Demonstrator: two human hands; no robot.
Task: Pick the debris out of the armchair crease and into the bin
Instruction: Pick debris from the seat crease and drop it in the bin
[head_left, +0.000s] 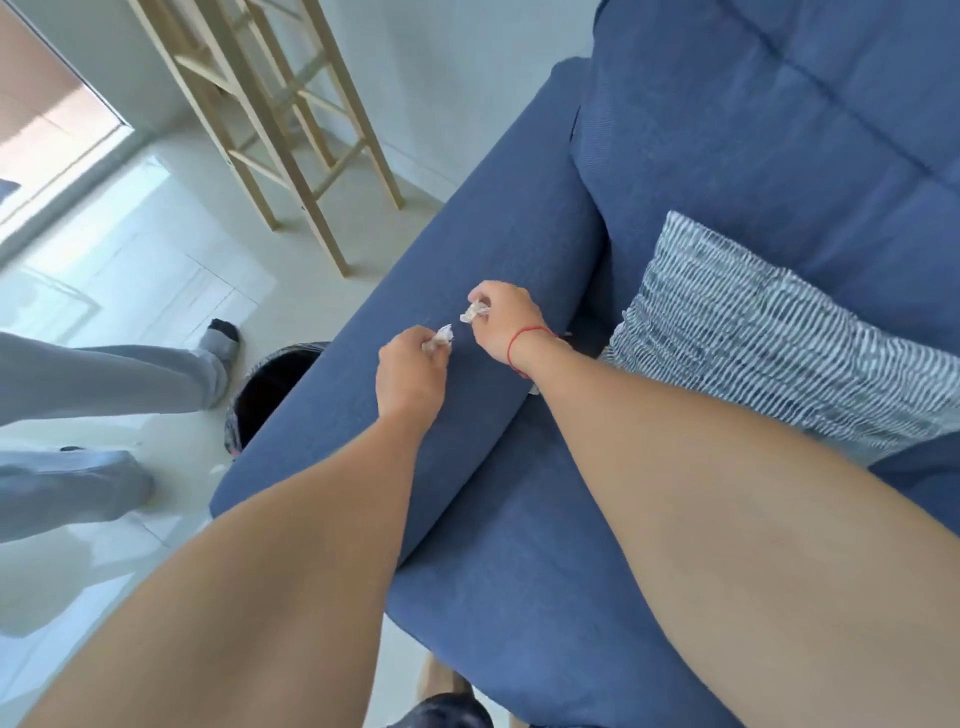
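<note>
- Right now both bare arms stretch out over the blue armchair (519, 519), meeting above its padded armrest (467, 270) in the middle of the frame.
- Left hand (410, 374) is pinched shut on a crumpled white scrap (441, 335), held just above the armrest fabric.
- Right hand (501, 319), a red string (524, 338) round its wrist, grips a second white scrap (474, 313) at the fingertips, just beside the first but apart from it.
- Behind the right wrist lies the crease (582, 332) between armrest and seat, dark and partly hidden by the arm.
- Down at centre left the black-lined bin (270, 384) stands on the pale floor, tucked against the armrest's outer side.
- At right, a striped cushion (769, 332) leans on the seat.
- Far left, someone's grey trouser legs (104, 384) stand near the bin.
- Upper left, wooden stools (291, 130).
</note>
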